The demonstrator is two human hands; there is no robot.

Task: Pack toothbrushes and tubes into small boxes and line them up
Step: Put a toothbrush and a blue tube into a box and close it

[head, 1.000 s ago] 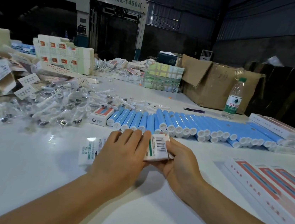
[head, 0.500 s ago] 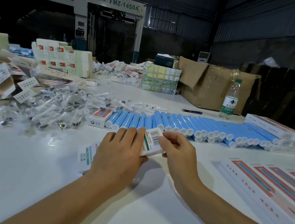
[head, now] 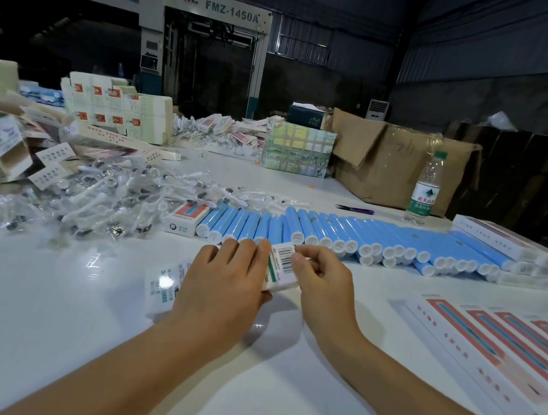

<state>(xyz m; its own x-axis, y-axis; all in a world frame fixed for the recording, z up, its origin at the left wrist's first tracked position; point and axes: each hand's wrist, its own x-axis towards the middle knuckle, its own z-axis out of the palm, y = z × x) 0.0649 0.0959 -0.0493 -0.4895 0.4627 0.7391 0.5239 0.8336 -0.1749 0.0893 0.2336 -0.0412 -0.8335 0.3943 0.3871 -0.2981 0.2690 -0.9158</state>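
- white table takes up most of the view, everything sits on it
- 1 brown cardboard carton at the far side, flap hanging open
- 1 patterned green box just left of the carton
- flat long red-and-white boxes lined up side by side at the right edge, about 5 visible (more may be cut off by the frame)
- row of blue tubes with white caps across mid table, roughly 25-30, too packed for an exact count
- loose pile of bagged white brush heads on the left, uncountable
- 1 water bottle, green cap, upright beside the carton
- 1 small red-and-white box touching the left end of the tube row
- 1 small box held just above the table in front of the tubes: white, barcode and green stripe on its end face, blue print on the left end
- left hand lies over the small box, fingers wrapped around it
- right hand pinches the barcode end, fingers curled
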